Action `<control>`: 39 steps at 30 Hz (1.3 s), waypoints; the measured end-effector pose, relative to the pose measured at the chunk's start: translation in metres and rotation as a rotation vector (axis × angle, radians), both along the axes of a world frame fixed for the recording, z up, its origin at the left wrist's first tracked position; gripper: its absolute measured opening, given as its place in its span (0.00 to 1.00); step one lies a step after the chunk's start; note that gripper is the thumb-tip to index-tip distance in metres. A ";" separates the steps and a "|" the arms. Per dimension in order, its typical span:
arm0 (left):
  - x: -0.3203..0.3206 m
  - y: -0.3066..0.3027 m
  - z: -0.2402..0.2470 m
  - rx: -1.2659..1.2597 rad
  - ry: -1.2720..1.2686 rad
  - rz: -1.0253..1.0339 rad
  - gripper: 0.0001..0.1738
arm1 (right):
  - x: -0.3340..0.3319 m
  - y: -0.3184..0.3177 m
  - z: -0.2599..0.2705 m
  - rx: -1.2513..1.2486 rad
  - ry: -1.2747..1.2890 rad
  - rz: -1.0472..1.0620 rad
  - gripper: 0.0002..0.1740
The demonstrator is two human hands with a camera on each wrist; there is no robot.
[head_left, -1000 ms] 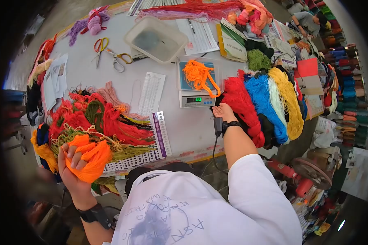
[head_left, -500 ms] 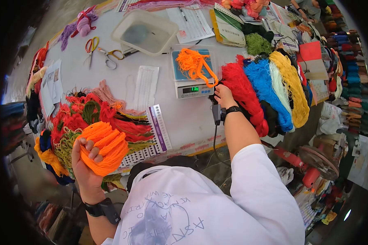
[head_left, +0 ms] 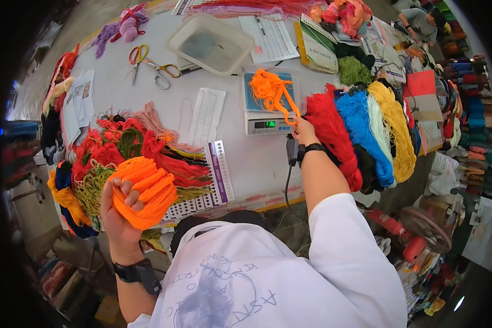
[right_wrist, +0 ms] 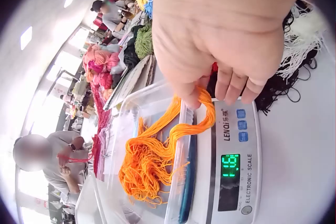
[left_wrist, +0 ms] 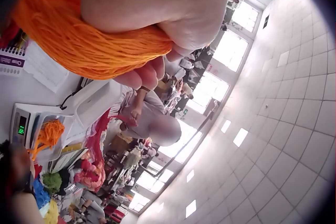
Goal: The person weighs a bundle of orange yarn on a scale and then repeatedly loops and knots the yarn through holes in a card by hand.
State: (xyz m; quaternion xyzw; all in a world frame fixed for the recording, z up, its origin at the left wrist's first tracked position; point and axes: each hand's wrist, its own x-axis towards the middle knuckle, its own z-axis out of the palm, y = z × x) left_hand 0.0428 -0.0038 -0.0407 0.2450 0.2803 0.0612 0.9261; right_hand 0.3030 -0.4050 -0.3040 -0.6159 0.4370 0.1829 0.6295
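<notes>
A thick hank of orange yarn (head_left: 147, 191) is gripped in my left hand (head_left: 123, 210), fingers curled round its near side, above the pile of coloured skeins. My right hand (head_left: 303, 134) is at the front right corner of an electronic scale (head_left: 268, 127). Its thumb and fingers pinch the looped end of a smaller bunch of orange yarn (right_wrist: 142, 169). Most of that bunch lies in a clear plastic tray (right_wrist: 118, 129) on the scale, and the loop hangs over the tray's rim. Green digits glow on the scale's display (right_wrist: 229, 166).
Red, blue, white and yellow skeins (head_left: 333, 136) lie right of the scale. Left are mixed skeins (head_left: 131, 142) and a punched card strip (head_left: 220, 172). Behind are scissors (head_left: 161, 74), an empty plastic tub (head_left: 210, 44) and notebooks (head_left: 317, 46). Another person (right_wrist: 58, 155) sits across the table.
My right hand, palm up beside the scale earlier, has moved to the yarn loop and pinches it. My left hand has raised the orange hank slightly rightward. The scale's digits have changed.
</notes>
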 end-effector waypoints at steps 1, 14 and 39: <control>0.000 -0.002 0.001 -0.001 -0.009 0.008 0.10 | -0.001 0.004 0.005 -0.001 -0.009 0.008 0.16; 0.004 -0.040 0.014 0.219 -0.151 -0.270 0.22 | -0.179 0.220 0.293 0.427 -0.675 1.278 0.09; -0.054 -0.027 0.053 0.132 -0.264 -0.278 0.25 | -0.227 0.216 0.330 0.755 -0.358 1.029 0.07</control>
